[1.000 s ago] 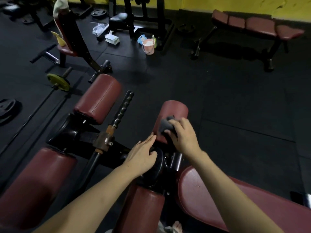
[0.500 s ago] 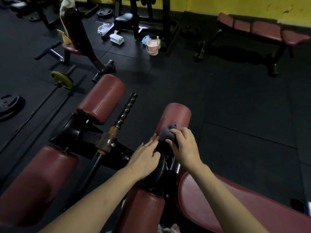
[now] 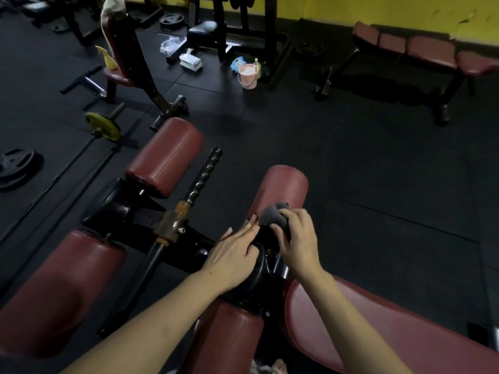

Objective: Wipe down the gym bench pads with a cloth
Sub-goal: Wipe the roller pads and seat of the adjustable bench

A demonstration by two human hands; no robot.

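Note:
My right hand (image 3: 298,242) grips a bunched grey cloth (image 3: 274,215) against the near end of a dark red roller pad (image 3: 283,186) on the bench machine. My left hand (image 3: 233,255) lies flat on the black round hub beside it, fingertips reaching the roller's lower edge. A second roller pad (image 3: 164,156) sits to the left, two more (image 3: 58,290) (image 3: 224,338) nearer me. The flat red bench pad (image 3: 378,333) runs under my right forearm.
A ridged black handle bar (image 3: 202,179) juts up between the rollers. On the black rubber floor lie a barbell with a yellow plate (image 3: 104,125), a weight plate (image 3: 16,164), a pink bucket (image 3: 248,75), an incline bench (image 3: 121,55) and a flat red bench (image 3: 421,52).
My right hand drew the cloth back down the roller toward its near end. My left hand slid forward on the hub until its fingertips reached the roller.

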